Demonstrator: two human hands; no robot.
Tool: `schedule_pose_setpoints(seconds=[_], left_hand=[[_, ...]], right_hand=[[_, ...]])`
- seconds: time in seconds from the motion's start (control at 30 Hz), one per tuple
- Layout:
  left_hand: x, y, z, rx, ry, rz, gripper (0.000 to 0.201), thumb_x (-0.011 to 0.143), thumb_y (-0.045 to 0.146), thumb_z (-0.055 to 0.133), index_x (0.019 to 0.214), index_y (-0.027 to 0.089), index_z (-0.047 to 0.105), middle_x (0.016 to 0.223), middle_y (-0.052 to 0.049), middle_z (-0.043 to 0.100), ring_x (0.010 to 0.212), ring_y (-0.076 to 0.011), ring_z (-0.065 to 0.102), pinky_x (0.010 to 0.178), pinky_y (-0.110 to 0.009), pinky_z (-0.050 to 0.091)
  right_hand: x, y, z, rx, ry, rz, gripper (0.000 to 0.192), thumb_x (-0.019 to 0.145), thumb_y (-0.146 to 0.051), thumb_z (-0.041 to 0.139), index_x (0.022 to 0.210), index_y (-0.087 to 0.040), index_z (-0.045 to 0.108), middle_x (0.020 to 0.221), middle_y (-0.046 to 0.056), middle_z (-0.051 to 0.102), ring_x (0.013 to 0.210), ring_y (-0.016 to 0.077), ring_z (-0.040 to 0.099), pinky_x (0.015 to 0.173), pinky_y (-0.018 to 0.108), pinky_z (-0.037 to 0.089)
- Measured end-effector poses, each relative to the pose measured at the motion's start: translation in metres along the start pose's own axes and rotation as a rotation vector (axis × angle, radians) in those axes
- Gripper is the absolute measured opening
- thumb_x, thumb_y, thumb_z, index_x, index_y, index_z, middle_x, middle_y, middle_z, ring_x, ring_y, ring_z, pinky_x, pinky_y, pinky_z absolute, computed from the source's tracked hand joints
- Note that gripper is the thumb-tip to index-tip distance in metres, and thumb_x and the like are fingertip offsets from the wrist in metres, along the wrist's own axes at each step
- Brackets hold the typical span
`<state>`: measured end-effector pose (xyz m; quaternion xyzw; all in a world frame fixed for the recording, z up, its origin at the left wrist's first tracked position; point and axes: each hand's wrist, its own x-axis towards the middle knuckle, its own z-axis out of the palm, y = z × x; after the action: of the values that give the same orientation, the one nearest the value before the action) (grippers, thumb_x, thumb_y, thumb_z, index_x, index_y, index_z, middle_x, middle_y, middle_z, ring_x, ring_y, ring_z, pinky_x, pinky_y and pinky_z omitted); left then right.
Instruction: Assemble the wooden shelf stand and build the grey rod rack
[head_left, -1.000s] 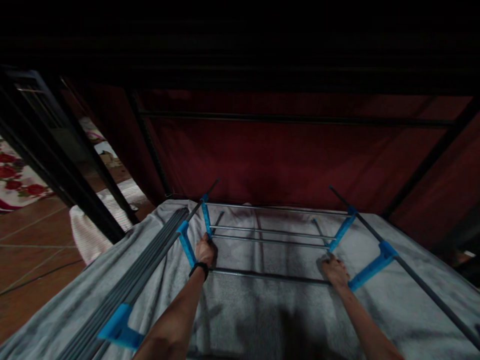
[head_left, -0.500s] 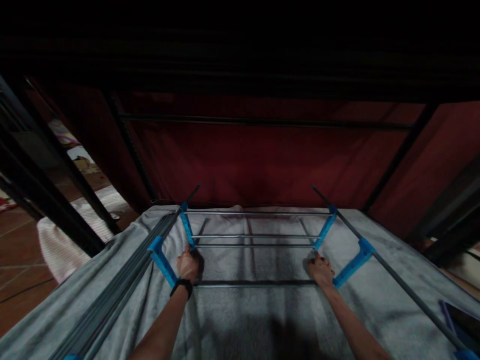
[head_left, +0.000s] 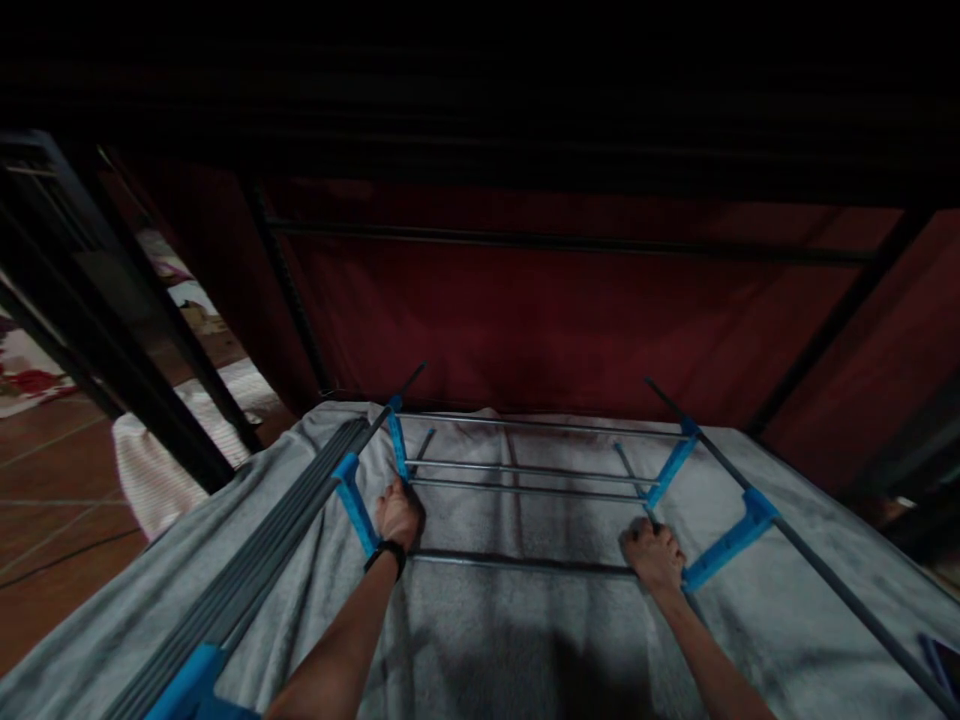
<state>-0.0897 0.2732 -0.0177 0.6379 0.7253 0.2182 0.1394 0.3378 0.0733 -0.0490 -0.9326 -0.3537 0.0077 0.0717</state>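
A metal rod rack (head_left: 525,475) with blue plastic connectors lies on a grey towel-like cloth (head_left: 480,640). My left hand (head_left: 397,515), with a black wristband, grips the rack's left side by a blue connector (head_left: 352,505). At the rack's right side, beside another blue connector (head_left: 724,545), my right hand (head_left: 654,555) is closed around the end of the nearest crossbar. Long grey rods (head_left: 270,555) run along the left edge, and a single rod (head_left: 825,575) along the right.
A dark red fabric wall (head_left: 540,320) with black frame poles (head_left: 285,290) stands behind the cloth. On the left, black posts (head_left: 112,360), a tiled floor (head_left: 52,530) and a pale striped cloth (head_left: 157,470). The upper part is dark.
The view swung left and then back right. Both hands stay on the rack; it sits in nearly the same place on the cloth.
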Motion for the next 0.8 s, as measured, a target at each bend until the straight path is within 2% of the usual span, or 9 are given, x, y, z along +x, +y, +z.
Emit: schedule_pose_setpoints(seconds=[0.1, 0.33, 0.5, 0.63, 0.73, 0.8], left_hand=[[0.000, 0.003, -0.001, 0.034, -0.014, -0.042, 0.054, 0.089, 0.011, 0.047, 0.143, 0.007, 0.043, 0.131, -0.021, 0.059, 0.122, -0.0312, 0.055, 0.099, -0.038, 0.041], [0.000, 0.008, -0.004, 0.068, -0.064, -0.068, 0.049, 0.086, 0.011, 0.055, 0.133, 0.001, 0.052, 0.121, -0.023, 0.065, 0.116, -0.0298, 0.062, 0.094, -0.033, 0.045], [-0.034, 0.011, -0.001, 0.101, -0.022, -0.032, 0.049, 0.088, 0.021, 0.056, 0.134, 0.005, 0.052, 0.126, -0.024, 0.062, 0.121, -0.0326, 0.059, 0.100, -0.038, 0.043], [-0.067, 0.011, 0.000, 0.142, -0.001, 0.053, 0.041, 0.091, 0.018, 0.048, 0.130, 0.010, 0.058, 0.130, -0.022, 0.061, 0.130, -0.0322, 0.051, 0.109, -0.042, 0.036], [-0.081, 0.012, -0.006, 0.186, -0.053, 0.137, 0.033, 0.091, 0.018, 0.047, 0.118, 0.014, 0.066, 0.130, -0.020, 0.061, 0.130, -0.0313, 0.050, 0.113, -0.045, 0.031], [-0.086, 0.015, -0.012, 0.181, -0.106, 0.162, 0.031, 0.093, 0.022, 0.048, 0.117, 0.015, 0.067, 0.131, -0.019, 0.061, 0.127, -0.0305, 0.053, 0.113, -0.045, 0.031]], right_hand=[[0.000, 0.003, 0.005, -0.016, -0.011, -0.016, 0.047, 0.093, -0.035, 0.037, 0.131, -0.016, 0.058, 0.121, 0.020, 0.057, 0.120, 0.0380, 0.055, 0.094, 0.051, 0.042], [0.005, 0.010, 0.015, 0.001, -0.010, -0.042, 0.050, 0.092, -0.040, 0.033, 0.127, -0.016, 0.059, 0.117, 0.023, 0.057, 0.116, 0.0414, 0.054, 0.091, 0.053, 0.041], [0.008, 0.014, 0.018, 0.006, -0.031, -0.054, 0.053, 0.093, -0.044, 0.027, 0.127, -0.016, 0.058, 0.117, 0.023, 0.057, 0.117, 0.0424, 0.054, 0.091, 0.053, 0.039], [0.010, 0.016, 0.021, -0.017, -0.039, -0.075, 0.054, 0.094, -0.044, 0.024, 0.125, -0.015, 0.058, 0.116, 0.025, 0.057, 0.116, 0.0435, 0.055, 0.091, 0.053, 0.039], [0.010, 0.017, 0.023, -0.045, -0.021, -0.084, 0.055, 0.094, -0.043, 0.023, 0.124, -0.014, 0.058, 0.114, 0.025, 0.058, 0.114, 0.0434, 0.056, 0.090, 0.053, 0.040], [0.009, 0.017, 0.023, -0.045, -0.011, -0.083, 0.055, 0.094, -0.043, 0.023, 0.125, -0.014, 0.058, 0.114, 0.025, 0.058, 0.113, 0.0427, 0.057, 0.089, 0.053, 0.040]])
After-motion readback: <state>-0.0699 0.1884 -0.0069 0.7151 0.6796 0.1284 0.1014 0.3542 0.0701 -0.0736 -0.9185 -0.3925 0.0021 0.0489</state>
